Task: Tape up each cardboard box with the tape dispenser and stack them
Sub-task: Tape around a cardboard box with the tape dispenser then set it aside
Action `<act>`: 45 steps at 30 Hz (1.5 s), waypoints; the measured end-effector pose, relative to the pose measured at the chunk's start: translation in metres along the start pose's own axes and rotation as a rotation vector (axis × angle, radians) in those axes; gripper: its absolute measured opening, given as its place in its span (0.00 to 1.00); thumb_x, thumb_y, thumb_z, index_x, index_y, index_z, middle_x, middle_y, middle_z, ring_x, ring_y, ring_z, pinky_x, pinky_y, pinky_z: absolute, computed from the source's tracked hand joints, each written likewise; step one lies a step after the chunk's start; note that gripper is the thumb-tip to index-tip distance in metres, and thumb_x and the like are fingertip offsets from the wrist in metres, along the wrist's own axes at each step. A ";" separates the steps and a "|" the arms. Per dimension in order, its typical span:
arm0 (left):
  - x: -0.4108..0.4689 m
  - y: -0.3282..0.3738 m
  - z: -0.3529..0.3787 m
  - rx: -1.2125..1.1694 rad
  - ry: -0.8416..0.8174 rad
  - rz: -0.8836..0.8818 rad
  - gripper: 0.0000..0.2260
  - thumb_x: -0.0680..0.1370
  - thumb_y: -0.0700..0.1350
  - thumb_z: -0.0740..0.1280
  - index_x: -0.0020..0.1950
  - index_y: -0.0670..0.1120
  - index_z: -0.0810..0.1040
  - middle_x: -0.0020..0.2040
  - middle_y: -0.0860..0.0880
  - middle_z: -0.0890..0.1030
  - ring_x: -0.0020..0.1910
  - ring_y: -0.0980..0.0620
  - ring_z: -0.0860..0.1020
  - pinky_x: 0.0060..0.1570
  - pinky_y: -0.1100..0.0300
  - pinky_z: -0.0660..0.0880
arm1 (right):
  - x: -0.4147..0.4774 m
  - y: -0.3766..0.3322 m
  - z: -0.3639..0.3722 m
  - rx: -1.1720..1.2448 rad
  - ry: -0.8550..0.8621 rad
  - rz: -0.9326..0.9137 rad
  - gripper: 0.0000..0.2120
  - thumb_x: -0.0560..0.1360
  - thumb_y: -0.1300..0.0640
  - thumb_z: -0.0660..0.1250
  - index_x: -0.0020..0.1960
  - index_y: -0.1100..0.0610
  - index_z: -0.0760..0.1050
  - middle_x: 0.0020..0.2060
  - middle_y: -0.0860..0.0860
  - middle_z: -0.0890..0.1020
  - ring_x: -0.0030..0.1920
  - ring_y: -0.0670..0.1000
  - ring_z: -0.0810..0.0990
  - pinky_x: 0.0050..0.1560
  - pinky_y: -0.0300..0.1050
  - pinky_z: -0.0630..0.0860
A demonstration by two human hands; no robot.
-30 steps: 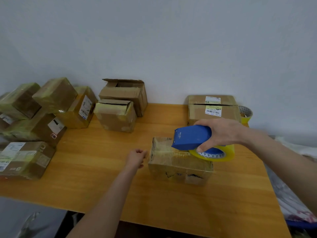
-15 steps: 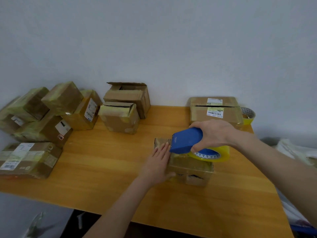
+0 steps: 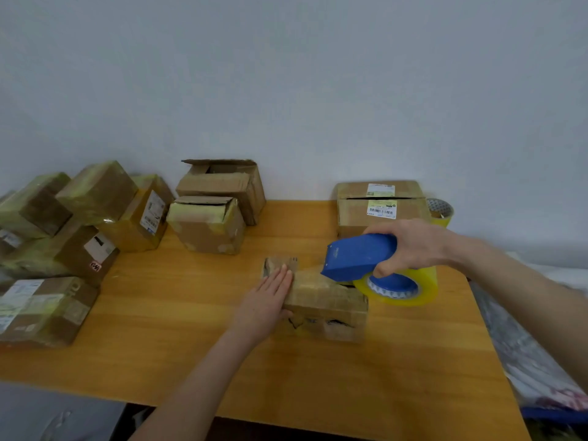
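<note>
Left hand [image 3: 265,300] is flat on the left end of the cardboard box [image 3: 324,300], fingers straight and together, covering that end of the top. The box's far right corner is lost behind the tape dispenser [image 3: 356,257]. The dispenser's blue hood hides the blade, so I cannot tell whether tape is touching the cardboard. The front face of the box is torn, and its dark marks are too blurred to read. Over on the left, the pile of taped boxes [image 3: 79,218] is cut by the frame edge. At the back right, a spare tape roll [image 3: 440,211] peeks out half-hidden behind the labelled box [image 3: 381,205].

The box sits mid-table [image 3: 191,329], its long axis running left to right and slightly skewed. The dispenser lies along that same line over the box's right half, nose pointing left toward the flat hand. Its yellow tape roll [image 3: 413,291] hangs past the box's right end. The right hand [image 3: 410,246] is wrapped round the dispenser's handle, fingers curled under it
</note>
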State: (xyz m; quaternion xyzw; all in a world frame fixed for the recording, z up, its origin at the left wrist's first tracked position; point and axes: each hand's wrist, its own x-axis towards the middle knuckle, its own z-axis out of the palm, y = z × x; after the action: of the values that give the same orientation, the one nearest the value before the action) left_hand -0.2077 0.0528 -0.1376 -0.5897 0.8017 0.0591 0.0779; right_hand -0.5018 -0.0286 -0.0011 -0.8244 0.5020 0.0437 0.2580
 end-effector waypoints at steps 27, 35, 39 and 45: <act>0.018 0.055 0.000 0.023 0.017 0.007 0.35 0.81 0.56 0.57 0.76 0.49 0.34 0.77 0.50 0.35 0.77 0.51 0.38 0.76 0.53 0.41 | -0.006 0.022 0.066 0.139 -0.034 0.074 0.32 0.66 0.46 0.75 0.66 0.41 0.65 0.54 0.44 0.76 0.53 0.50 0.77 0.54 0.51 0.78; 0.021 0.052 0.007 0.080 0.005 0.006 0.36 0.80 0.59 0.55 0.77 0.47 0.36 0.77 0.49 0.36 0.77 0.50 0.38 0.74 0.55 0.40 | -0.031 0.063 0.069 0.282 -0.042 0.099 0.27 0.60 0.46 0.72 0.57 0.35 0.68 0.50 0.41 0.77 0.50 0.45 0.77 0.54 0.50 0.77; 0.024 0.051 0.008 0.069 0.007 0.014 0.37 0.80 0.60 0.55 0.78 0.47 0.36 0.78 0.50 0.36 0.77 0.51 0.39 0.75 0.56 0.41 | -0.031 0.070 0.083 0.304 -0.078 0.137 0.27 0.64 0.49 0.73 0.58 0.36 0.66 0.48 0.41 0.76 0.48 0.44 0.77 0.45 0.40 0.73; 0.021 0.054 -0.004 -0.039 0.035 0.001 0.44 0.74 0.68 0.59 0.78 0.50 0.39 0.76 0.54 0.37 0.75 0.57 0.41 0.75 0.55 0.44 | -0.016 0.060 0.108 0.272 -0.087 0.171 0.36 0.67 0.51 0.73 0.71 0.42 0.62 0.52 0.44 0.75 0.52 0.49 0.76 0.48 0.43 0.75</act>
State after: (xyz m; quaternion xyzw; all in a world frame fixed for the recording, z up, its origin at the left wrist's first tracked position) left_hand -0.2656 0.0485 -0.1371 -0.5918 0.8018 0.0647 0.0523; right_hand -0.5409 0.0129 -0.1118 -0.7333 0.5601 0.0326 0.3840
